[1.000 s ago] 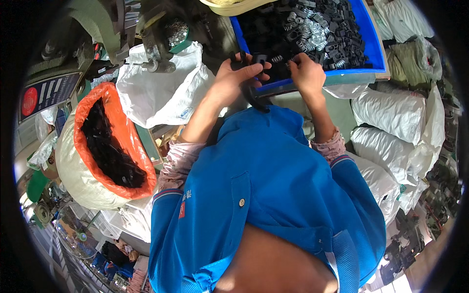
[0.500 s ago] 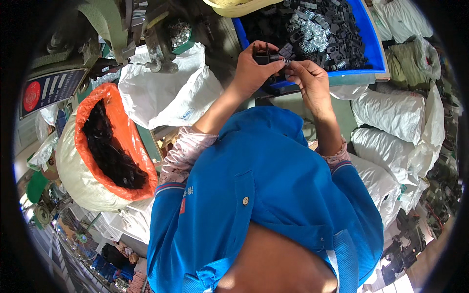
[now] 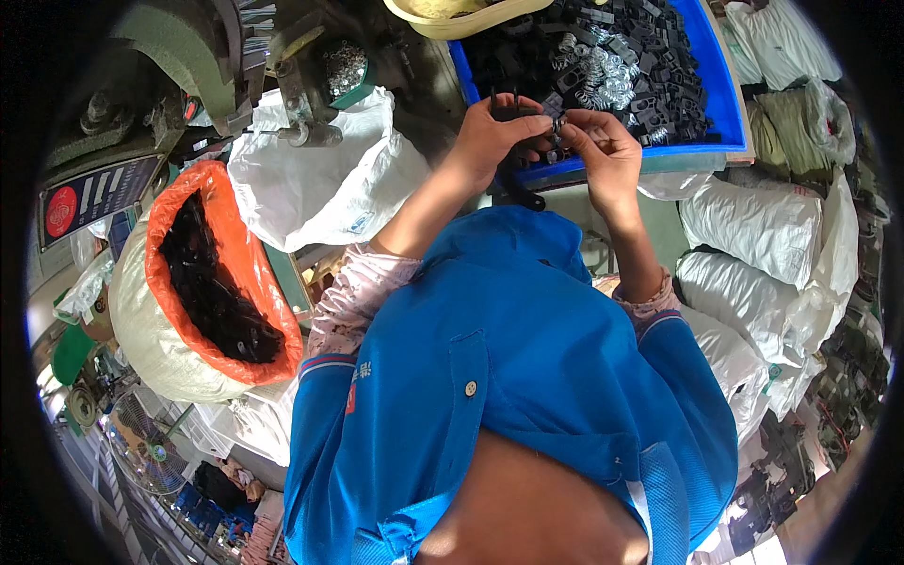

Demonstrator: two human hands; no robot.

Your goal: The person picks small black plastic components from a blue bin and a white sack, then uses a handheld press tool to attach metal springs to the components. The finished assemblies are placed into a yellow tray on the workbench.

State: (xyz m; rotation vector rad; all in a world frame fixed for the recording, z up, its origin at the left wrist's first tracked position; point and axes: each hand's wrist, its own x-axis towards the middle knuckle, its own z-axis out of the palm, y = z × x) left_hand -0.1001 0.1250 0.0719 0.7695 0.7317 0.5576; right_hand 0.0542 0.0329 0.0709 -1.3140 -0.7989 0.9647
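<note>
My left hand (image 3: 488, 143) grips a long black plastic part (image 3: 516, 191), whose curved lower end hangs below the fingers toward me. Thumb and fingers are closed round it, and thin black prongs stick up past the knuckles. Close beside it, my right hand (image 3: 610, 162) is closed in a pinch on a small shiny metal piece that looks like a coil spring (image 3: 557, 123), partly covered by the fingertips. Both hands are over the near edge of a blue tray (image 3: 650, 151). In the tray, silver coil springs (image 3: 603, 80) lie in a heap among small black plastic pieces (image 3: 673, 80).
A yellow basin (image 3: 452, 26) overlaps the tray's far left corner. To the left are a white plastic bag (image 3: 311, 198), a machine (image 3: 306, 118), a green container of small metal bits (image 3: 347, 75) and an orange-lined sack (image 3: 268, 282) of black parts. White sacks (image 3: 749, 217) are piled right.
The black part in my left hand has turned, so its lower end now shows below the hand. My right hand has shifted slightly, its fingers still pinched near the left thumb.
</note>
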